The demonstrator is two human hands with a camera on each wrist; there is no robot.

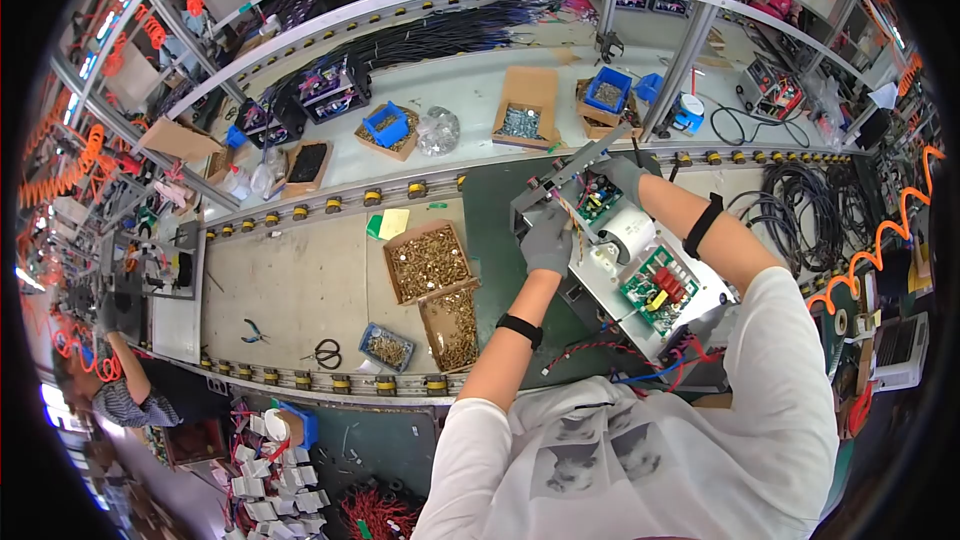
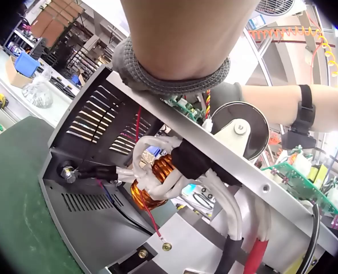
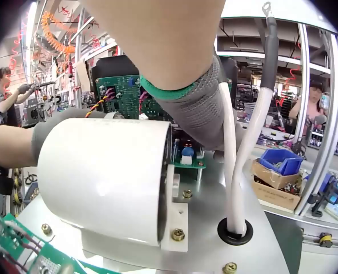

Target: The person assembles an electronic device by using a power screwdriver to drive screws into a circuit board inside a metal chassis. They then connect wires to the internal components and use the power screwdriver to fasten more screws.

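A welding-machine-like metal chassis [image 1: 600,270] stands tilted on the dark green mat, carrying circuit boards and a white cylindrical capacitor [image 1: 630,230]. My left hand [image 1: 548,240], in a grey glove, lies at its front panel edge. In the left wrist view, a copper-wound coil [image 2: 152,184] and thick white cables [image 2: 217,200] sit inside the slotted dark panel [image 2: 89,194]. The gloved right hand [image 1: 622,178] reaches behind the upper circuit board [image 1: 598,196]. White sleeved cables [image 3: 237,148] pass through a black grommet beside the right wrist. Fingertips of both hands are hidden.
To the left are boxes of brass screws [image 1: 428,260], a small blue tray [image 1: 386,347], scissors [image 1: 326,352] and pliers [image 1: 256,332]. Roller rails [image 1: 330,204] edge the bench. Coiled black cables [image 1: 800,210] lie at right. Another person [image 1: 130,380] works at far left.
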